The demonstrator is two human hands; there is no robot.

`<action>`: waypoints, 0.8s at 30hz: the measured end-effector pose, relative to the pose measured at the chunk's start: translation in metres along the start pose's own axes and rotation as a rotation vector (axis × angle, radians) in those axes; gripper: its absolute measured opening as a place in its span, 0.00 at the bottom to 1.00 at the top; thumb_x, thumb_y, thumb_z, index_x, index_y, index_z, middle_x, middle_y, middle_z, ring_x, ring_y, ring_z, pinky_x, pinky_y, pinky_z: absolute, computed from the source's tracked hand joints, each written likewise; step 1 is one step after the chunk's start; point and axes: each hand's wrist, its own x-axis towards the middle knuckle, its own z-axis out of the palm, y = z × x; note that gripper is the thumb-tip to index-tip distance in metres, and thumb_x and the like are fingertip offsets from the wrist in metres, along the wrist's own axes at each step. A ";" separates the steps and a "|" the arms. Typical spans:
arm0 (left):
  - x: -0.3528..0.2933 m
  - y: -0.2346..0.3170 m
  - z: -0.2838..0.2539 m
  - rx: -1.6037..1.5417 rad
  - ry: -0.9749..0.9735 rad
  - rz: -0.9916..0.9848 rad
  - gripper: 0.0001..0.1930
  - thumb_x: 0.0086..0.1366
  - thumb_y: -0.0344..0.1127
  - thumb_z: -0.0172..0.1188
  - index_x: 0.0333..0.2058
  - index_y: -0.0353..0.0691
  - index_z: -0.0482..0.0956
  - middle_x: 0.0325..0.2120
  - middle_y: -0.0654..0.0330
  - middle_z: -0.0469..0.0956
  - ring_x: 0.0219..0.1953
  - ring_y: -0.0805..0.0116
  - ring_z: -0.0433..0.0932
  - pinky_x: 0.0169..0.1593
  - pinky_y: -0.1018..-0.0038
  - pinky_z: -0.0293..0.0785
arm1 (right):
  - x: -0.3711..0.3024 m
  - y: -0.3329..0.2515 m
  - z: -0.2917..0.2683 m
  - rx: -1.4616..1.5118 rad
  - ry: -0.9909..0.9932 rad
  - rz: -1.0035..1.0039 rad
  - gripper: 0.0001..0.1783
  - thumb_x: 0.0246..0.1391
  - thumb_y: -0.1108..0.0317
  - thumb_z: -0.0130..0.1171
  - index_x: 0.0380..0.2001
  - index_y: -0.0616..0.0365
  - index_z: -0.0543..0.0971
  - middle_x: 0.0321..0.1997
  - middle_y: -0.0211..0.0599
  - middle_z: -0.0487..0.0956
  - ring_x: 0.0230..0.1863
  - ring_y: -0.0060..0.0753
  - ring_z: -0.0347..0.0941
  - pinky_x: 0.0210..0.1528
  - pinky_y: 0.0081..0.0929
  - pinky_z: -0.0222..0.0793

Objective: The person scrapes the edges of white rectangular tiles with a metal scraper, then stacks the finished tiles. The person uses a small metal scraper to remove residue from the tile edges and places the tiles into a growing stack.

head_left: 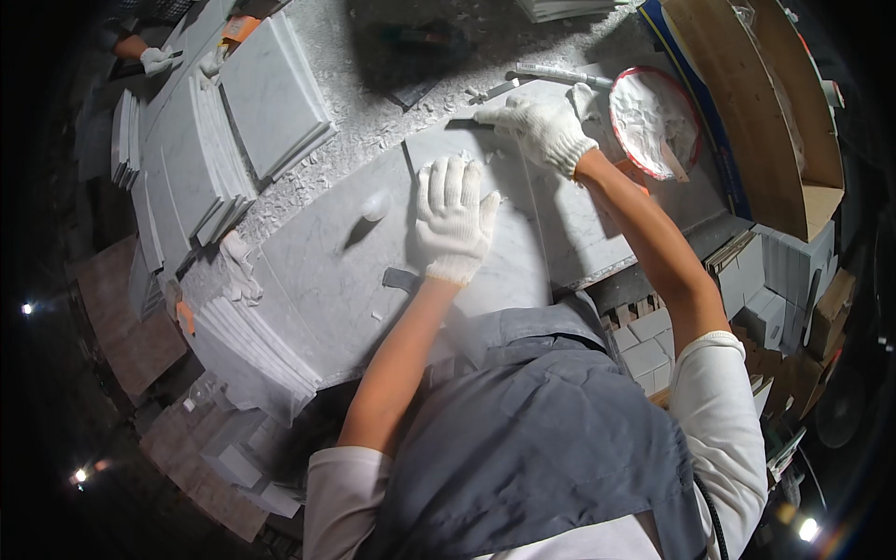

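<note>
My left hand (455, 219), in a white knitted glove, lies flat with its fingers stretched on a pale grey-veined marble slab (327, 252). To its right, my gloved right hand (546, 131) is closed on a thin dark flat blade (462, 123), whose handle is hidden in the fingers. The blade is at the far edge of the slab, beyond my left fingertips. Small white crumbs lie between the hands. Just right of my right hand is a red-rimmed round tub (653, 126) of white paste, with a flat spreader (674, 163) leaning in it.
Stacked marble tiles (275, 98) stand at the left, with more (252, 355) nearer me. A translucent cup (375, 206) and a grey scrap (401, 279) lie on the slab. A white tube (565, 75) lies behind. Cardboard (737, 103) flanks the right. Another person's gloved hand (159, 61) shows far left.
</note>
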 end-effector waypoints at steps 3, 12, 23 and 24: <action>0.000 0.000 0.001 -0.020 0.011 0.025 0.31 0.70 0.52 0.56 0.64 0.38 0.73 0.68 0.52 0.67 0.72 0.50 0.59 0.78 0.52 0.47 | 0.003 0.003 0.003 0.042 -0.010 -0.080 0.30 0.58 0.76 0.52 0.62 0.40 0.80 0.38 0.38 0.86 0.37 0.40 0.83 0.35 0.35 0.77; 0.001 -0.001 -0.001 -0.008 0.007 0.031 0.30 0.70 0.52 0.57 0.63 0.38 0.73 0.69 0.53 0.67 0.72 0.49 0.60 0.77 0.51 0.48 | 0.004 -0.009 -0.016 0.003 -0.120 0.032 0.24 0.58 0.73 0.57 0.56 0.36 0.85 0.35 0.36 0.83 0.33 0.41 0.80 0.34 0.39 0.75; 0.003 0.000 -0.004 -0.037 0.062 0.053 0.30 0.67 0.49 0.61 0.62 0.37 0.74 0.65 0.50 0.70 0.70 0.48 0.62 0.76 0.50 0.52 | 0.001 0.012 0.010 0.089 -0.042 0.005 0.26 0.63 0.63 0.55 0.64 0.34 0.78 0.44 0.34 0.86 0.37 0.35 0.83 0.36 0.39 0.77; 0.003 0.000 -0.005 -0.038 0.086 0.061 0.30 0.66 0.48 0.61 0.62 0.37 0.74 0.65 0.49 0.70 0.70 0.48 0.62 0.76 0.50 0.52 | 0.001 0.009 0.008 0.057 0.059 0.025 0.25 0.63 0.63 0.56 0.64 0.39 0.78 0.43 0.33 0.86 0.36 0.37 0.83 0.36 0.40 0.76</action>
